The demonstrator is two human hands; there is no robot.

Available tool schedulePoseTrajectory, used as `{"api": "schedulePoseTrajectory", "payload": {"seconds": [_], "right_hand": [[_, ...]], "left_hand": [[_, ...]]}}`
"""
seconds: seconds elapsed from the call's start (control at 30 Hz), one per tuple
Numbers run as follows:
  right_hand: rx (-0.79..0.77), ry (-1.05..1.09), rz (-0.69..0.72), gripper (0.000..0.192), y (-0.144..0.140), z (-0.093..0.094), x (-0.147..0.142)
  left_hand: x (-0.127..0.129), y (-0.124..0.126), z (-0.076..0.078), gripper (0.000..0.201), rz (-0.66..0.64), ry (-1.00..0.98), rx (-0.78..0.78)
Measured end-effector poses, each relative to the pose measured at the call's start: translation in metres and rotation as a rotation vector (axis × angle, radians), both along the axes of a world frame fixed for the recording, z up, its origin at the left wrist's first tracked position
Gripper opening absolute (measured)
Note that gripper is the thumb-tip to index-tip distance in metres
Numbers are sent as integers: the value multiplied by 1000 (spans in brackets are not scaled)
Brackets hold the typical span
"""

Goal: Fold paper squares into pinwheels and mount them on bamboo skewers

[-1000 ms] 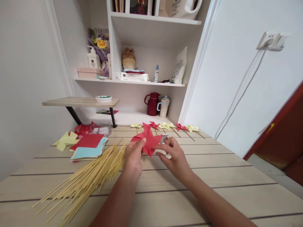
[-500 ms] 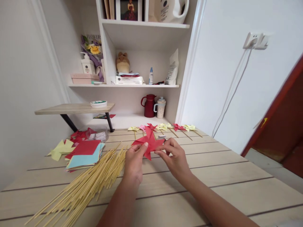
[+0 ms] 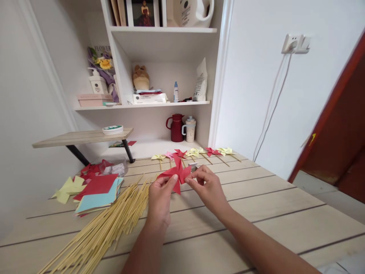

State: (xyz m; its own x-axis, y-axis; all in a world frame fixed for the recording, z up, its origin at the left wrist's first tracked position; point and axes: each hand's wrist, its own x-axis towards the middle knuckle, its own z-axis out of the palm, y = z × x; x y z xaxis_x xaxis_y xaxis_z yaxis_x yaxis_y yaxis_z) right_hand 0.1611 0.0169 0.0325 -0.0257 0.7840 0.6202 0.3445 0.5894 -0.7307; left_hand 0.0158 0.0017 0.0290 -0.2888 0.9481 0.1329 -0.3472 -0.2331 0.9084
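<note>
A red paper pinwheel point(image 3: 178, 172) is held up over the table, its blades folded and pointed. My left hand point(image 3: 162, 196) pinches it at the lower left, thumb on the front face and the other fingers behind. At the right-hand blade, the thumb and fingers of my right hand point(image 3: 205, 186) are closed together on the paper edge. Whether something small sits between these fingertips is hidden. Just behind the pinwheel lies a small whitish object point(image 3: 193, 166), partly covered. To the left of my left hand, a heap of thin wooden sticks point(image 3: 114, 220) spreads across the table.
Several finished pinwheels on sticks point(image 3: 212, 152) line the table's back edge. Coloured paper sheets point(image 3: 98, 198), a yellow paper pinwheel point(image 3: 69, 189) and a clear box point(image 3: 118, 169) lie left. Behind stand a small raised shelf point(image 3: 82, 137), a red jug point(image 3: 176, 128) and a cup point(image 3: 190, 129).
The camera view has shifted slightly. My right hand's fingertips have moved in along the right blade, closer to the pinwheel's middle. My left hand keeps its pinch.
</note>
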Motion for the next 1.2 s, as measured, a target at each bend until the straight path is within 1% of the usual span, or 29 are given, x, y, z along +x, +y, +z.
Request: {"api": "schedulePoseTrajectory", "payload": {"seconds": [0.33, 0.5, 0.67, 0.9, 1.07, 1.2], "right_hand": [[-6, 35, -33, 17, 2, 1, -3], [8, 47, -37, 17, 2, 1, -4], [35, 31, -48, 19, 4, 0, -5], [-6, 41, -36, 18, 4, -2, -4], [-6, 62, -19, 17, 1, 3, -1], [37, 161, -70, 18, 4, 9, 10]], "left_hand": [[3, 0, 4, 27, 20, 31, -25], [2, 2, 1, 31, 12, 20, -37], [0, 3, -2, 33, 7, 69, -24], [3, 1, -2, 32, -23, 96, -8], [3, 0, 1, 32, 11, 75, -11], [2, 1, 1, 32, 1, 63, -14]]}}
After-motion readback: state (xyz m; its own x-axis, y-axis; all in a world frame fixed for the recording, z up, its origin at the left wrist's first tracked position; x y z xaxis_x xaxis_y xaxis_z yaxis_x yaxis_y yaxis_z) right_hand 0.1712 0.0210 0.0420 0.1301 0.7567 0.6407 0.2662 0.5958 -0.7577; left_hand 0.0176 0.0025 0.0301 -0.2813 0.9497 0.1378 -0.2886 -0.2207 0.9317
